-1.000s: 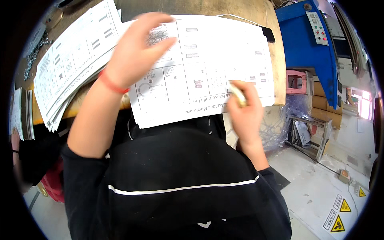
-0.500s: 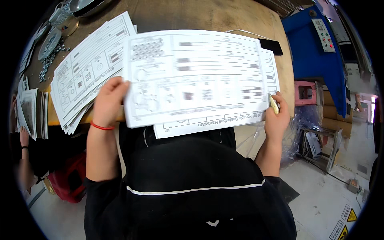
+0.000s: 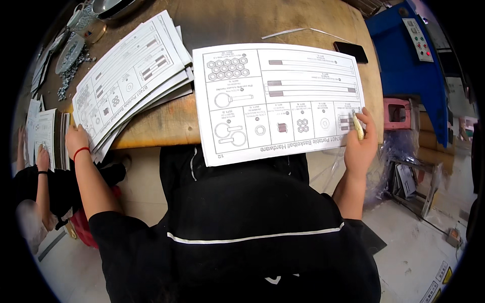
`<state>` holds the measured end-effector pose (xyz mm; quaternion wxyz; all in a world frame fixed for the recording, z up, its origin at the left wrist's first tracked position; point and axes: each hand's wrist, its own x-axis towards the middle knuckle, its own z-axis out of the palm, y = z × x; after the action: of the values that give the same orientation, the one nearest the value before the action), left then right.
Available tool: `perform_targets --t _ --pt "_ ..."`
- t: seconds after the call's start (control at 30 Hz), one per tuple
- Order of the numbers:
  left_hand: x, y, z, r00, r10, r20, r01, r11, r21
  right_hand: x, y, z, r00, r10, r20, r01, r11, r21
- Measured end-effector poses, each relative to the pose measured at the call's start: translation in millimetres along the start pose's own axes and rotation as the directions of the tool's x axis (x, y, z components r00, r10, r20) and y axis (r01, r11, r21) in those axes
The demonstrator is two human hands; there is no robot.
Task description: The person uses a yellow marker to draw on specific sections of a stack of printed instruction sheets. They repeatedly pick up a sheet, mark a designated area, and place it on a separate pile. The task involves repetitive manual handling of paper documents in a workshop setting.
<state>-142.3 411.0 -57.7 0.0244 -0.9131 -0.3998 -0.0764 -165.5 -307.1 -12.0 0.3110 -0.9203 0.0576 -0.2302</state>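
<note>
A white printed sheet [image 3: 237,121] with line drawings of nuts, rings and bolts lies before me at the table's front edge, overhanging it a little. My right hand [image 3: 361,140] is closed at its right edge and holds a small, slim, pale yellow tool [image 3: 357,126] whose kind I cannot make out. To the left, a fanned stack of similar printed sheets [image 3: 132,70] rests at a slant. My left hand [image 3: 77,140] grips the near left corner of that stack; its fingertips are partly hidden, and how many sheets it pinches cannot be told.
A black phone [image 3: 350,52] and a thin white strip [image 3: 303,30] lie on the wooden table [image 3: 227,25]. Loose metal hardware [image 3: 64,83] and bowls are at the far left. Another person's hand [image 3: 43,157] is by upright sheets there. A blue machine [image 3: 404,65] stands at the right.
My left hand has let go of the sheet in front, which now lies on the one beneath it. That hand has moved left to the fanned stack. My right hand still holds the tool.
</note>
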Motion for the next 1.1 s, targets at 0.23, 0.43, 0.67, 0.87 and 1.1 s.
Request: perform_targets --t 0.23,0.43,0.67,0.87,1.1 --pt "-86 195 -38 0.704 0.557 -0.441 -0.686 0.371 -0.626 -22 -79 19 0.933 0.087 0.348 -0.224 0.899 0.377" --pt "-236 346 -80 0.25 0.899 -0.361 -0.837 0.013 -0.547 -38 -100 40 0.905 -0.183 0.385 0.127 0.978 0.165" --pt "-259 356 -54 0.202 0.949 -0.243 -0.936 0.114 -0.333 -45 -104 45 0.921 -0.17 0.351 0.149 0.985 0.087" --pt "-255 356 -55 0.154 0.96 -0.232 -0.937 0.067 -0.343 -43 -106 48 0.904 -0.2 0.379 0.194 0.98 0.055" --pt "-252 355 -66 0.16 0.97 -0.185 -0.921 0.079 -0.381 -48 -110 39 0.867 -0.151 0.474 0.193 0.98 -0.042"
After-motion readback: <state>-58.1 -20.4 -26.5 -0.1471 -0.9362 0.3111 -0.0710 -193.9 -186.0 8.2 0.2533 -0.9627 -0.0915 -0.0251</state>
